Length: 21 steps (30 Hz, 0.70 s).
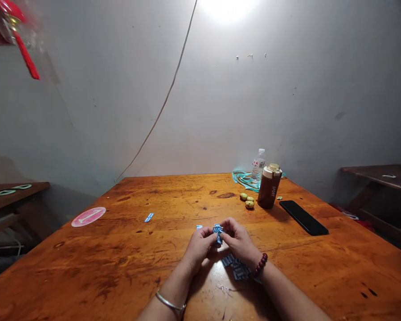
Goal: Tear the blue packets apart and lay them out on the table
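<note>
Both my hands meet above the wooden table (127, 258), pinching a small bunch of blue-and-white cards or labels (217, 229) between fingers and thumbs. My left hand (199, 247) grips the bunch from the left; a silver bangle is on that wrist. From the right, my right hand (239, 240) holds it, with a dark red bead bracelet on the wrist. Partly hidden below my right hand lies a pile of similar pieces (239, 269). One loose piece (199, 227) rests just beyond my left fingers, and another blue-and-white piece (149, 217) lies farther left. Their print is too small to read.
At the right stand a brown SPORT bottle (268, 189) and a clear water bottle (258, 167) by a turquoise ribbon (242, 179). Several yellowish-green fruits (249, 204) and a black phone (303, 217) lie near them. A pink round disc (88, 216) sits at the left edge.
</note>
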### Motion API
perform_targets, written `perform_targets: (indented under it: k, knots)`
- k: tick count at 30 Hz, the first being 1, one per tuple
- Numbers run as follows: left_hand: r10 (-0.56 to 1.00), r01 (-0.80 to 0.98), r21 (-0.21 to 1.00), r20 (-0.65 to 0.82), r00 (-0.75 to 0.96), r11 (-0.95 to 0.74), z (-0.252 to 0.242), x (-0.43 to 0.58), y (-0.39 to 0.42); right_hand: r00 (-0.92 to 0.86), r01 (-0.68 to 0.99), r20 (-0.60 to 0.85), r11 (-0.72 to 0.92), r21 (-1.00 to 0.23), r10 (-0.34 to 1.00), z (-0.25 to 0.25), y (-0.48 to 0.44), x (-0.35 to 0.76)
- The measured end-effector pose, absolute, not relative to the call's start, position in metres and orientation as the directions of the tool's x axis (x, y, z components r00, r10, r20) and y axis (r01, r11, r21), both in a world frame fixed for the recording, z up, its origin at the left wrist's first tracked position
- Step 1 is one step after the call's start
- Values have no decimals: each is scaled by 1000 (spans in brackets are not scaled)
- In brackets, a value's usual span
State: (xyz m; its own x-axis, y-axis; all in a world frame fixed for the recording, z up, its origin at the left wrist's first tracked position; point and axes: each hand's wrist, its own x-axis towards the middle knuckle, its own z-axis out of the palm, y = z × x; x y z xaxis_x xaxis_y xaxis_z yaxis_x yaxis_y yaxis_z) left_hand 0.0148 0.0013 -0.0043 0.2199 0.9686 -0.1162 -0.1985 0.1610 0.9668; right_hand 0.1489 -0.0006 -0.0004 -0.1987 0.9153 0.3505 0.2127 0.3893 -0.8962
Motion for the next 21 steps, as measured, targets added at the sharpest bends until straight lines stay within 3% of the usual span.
perform_targets:
  k: [9, 14, 21]
  knots:
    - [948, -167, 969, -127, 291, 181, -1, 15, 0, -144, 180, 301, 324, -929, 943, -6, 5, 152]
    - [970, -187, 980, -23, 241, 70, 0, 15, 0, -114, 155, 290, 306, -939, 950, -3, 4, 153]
    - [978, -174, 983, -16, 209, 53, -1, 15, 2, -115, 74, 213, 222, -972, 970, 0, 5, 157]
